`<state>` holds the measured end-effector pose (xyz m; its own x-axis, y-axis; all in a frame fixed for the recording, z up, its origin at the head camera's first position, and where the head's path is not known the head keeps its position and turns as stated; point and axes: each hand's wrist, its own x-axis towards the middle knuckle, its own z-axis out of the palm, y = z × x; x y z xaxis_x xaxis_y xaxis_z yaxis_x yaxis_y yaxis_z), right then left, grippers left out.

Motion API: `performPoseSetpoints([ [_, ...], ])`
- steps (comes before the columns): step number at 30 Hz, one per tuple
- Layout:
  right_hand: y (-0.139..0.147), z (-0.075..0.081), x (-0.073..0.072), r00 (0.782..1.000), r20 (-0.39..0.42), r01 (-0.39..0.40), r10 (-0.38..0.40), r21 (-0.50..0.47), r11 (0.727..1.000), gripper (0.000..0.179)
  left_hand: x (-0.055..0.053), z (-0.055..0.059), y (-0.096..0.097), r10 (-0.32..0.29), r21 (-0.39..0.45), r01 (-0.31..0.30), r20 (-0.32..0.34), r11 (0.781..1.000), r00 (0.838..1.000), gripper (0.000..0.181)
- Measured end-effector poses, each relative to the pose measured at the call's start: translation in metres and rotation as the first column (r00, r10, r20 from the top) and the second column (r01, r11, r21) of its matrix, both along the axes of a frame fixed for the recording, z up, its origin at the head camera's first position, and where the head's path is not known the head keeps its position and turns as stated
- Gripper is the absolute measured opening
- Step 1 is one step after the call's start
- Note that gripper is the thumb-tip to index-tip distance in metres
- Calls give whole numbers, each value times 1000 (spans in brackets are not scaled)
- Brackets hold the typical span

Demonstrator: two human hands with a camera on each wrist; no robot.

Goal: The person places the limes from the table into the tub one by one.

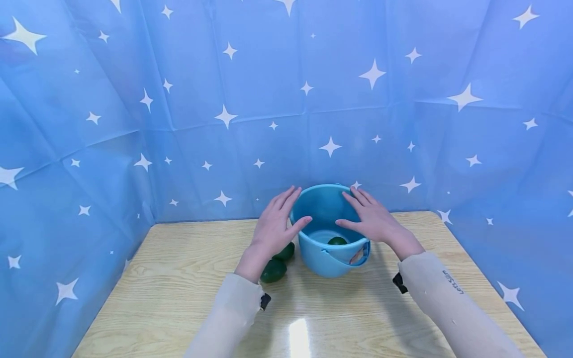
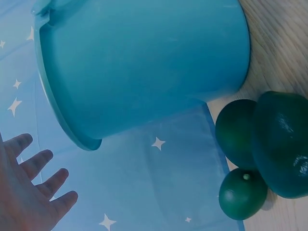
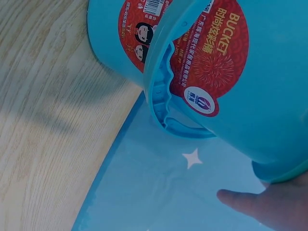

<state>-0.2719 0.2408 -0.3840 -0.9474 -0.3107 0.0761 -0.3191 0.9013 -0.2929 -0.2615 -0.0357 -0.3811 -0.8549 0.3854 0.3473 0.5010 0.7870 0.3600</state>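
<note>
A light blue bucket [image 1: 329, 256] stands upright on the table, its handle [image 2: 42, 7] folded down against the side. Inside at the bottom lies a dark green fruit [image 1: 337, 240]. My left hand [image 1: 275, 223] is at the bucket's left rim, fingers spread; the left wrist view shows its fingertips [image 2: 57, 180] apart from the wall. At the right rim is my right hand [image 1: 373, 221], fingers extended; whether it touches the rim I cannot tell. Beside the bucket, below my left hand, lie a large dark green fruit [image 2: 284, 144] and two smaller ones, a round fruit [image 2: 236, 132] and one with a stem nub [image 2: 243, 195].
The wood-grain table [image 1: 179, 288] carries the bucket near its back edge. A blue cloth [image 1: 268, 89] with white stars hangs behind and at both sides. A red label [image 3: 211, 53] is on the bucket's right side.
</note>
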Motion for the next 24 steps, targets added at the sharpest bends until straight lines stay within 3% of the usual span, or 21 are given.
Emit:
performPoseSetpoints([
  [15, 4, 6, -3, 997, 78, 5, 2, -81, 997, 92, 4, -16, -23, 57, 18, -58, 46, 998, 997, 75],
  [24, 11, 8, -3, 998, 58, 18, -14, -70, 997, 93, 3, -25, -37, 62, 12, -63, 29, 998, 998, 75],
])
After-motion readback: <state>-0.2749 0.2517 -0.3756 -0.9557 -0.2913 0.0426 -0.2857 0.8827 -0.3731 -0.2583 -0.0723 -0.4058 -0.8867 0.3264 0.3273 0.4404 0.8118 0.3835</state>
